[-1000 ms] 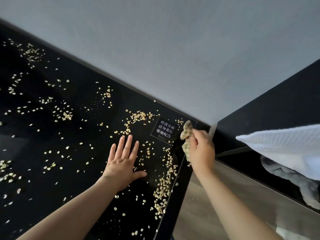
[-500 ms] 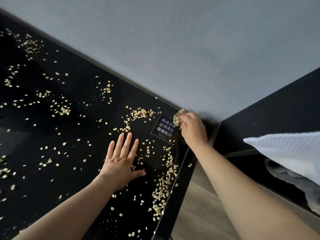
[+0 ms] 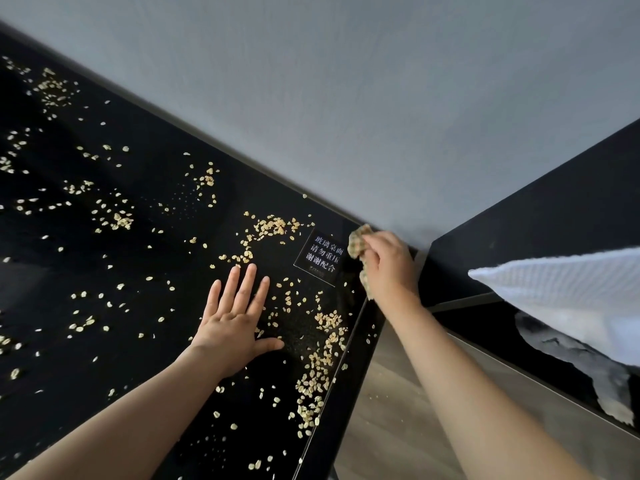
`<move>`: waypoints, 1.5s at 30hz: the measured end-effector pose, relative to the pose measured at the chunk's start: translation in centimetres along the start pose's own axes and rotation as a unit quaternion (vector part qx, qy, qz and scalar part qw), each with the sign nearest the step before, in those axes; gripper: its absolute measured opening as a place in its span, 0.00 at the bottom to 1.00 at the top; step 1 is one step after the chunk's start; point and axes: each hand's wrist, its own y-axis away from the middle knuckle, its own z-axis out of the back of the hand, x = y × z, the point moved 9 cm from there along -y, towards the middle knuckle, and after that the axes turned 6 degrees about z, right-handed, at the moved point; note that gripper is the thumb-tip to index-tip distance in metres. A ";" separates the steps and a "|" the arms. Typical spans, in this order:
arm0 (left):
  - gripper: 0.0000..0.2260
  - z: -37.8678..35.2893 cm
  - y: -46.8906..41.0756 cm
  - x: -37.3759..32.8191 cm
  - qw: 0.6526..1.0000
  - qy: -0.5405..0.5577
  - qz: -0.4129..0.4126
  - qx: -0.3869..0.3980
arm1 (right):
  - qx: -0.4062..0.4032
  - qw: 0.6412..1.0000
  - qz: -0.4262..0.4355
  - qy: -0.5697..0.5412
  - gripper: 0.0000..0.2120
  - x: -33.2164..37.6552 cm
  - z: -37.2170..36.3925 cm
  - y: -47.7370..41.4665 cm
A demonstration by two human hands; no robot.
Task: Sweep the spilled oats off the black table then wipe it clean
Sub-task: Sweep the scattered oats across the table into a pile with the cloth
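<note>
The black glass table [image 3: 104,341] is strewn with pale oats [image 3: 318,368], thickest in a band along its right edge and in a patch near a white-lettered label [image 3: 323,254]. My left hand [image 3: 235,317] lies flat on the glass with fingers spread, oats around it. My right hand [image 3: 389,265] grips a small beige checked cloth [image 3: 358,242] at the table's far right corner, next to the grey wall. Part of the cloth hangs below my palm.
A grey wall [image 3: 346,98] runs along the table's far edge. To the right stands a second black surface [image 3: 554,202] with a white towel [image 3: 571,299] lying over it. Between the two is a gap showing wooden floor [image 3: 381,427] with a few fallen oats.
My right hand carried the cloth from beside the table's right edge up to the far corner, then held there. The left hand stayed flat on the glass.
</note>
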 end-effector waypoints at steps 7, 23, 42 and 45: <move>0.47 0.0 0.0 0.0 1.000 -0.009 0.006 0.002 | 0.116 0.992 0.023 0.037 0.14 -1.5 -4.1 -1.7; 0.46 -0.1 0.2 0.0 0.999 -0.024 0.010 0.024 | 0.017 0.997 -0.078 -0.001 0.13 -2.4 -0.9 2.5; 0.46 -0.1 0.0 0.0 1.000 -0.019 0.005 0.024 | -0.008 0.983 -0.175 0.044 0.13 -4.0 0.3 1.5; 0.47 -0.2 0.0 0.0 0.999 -0.020 0.006 0.025 | -0.012 0.983 -0.169 0.069 0.15 -4.0 -2.0 3.3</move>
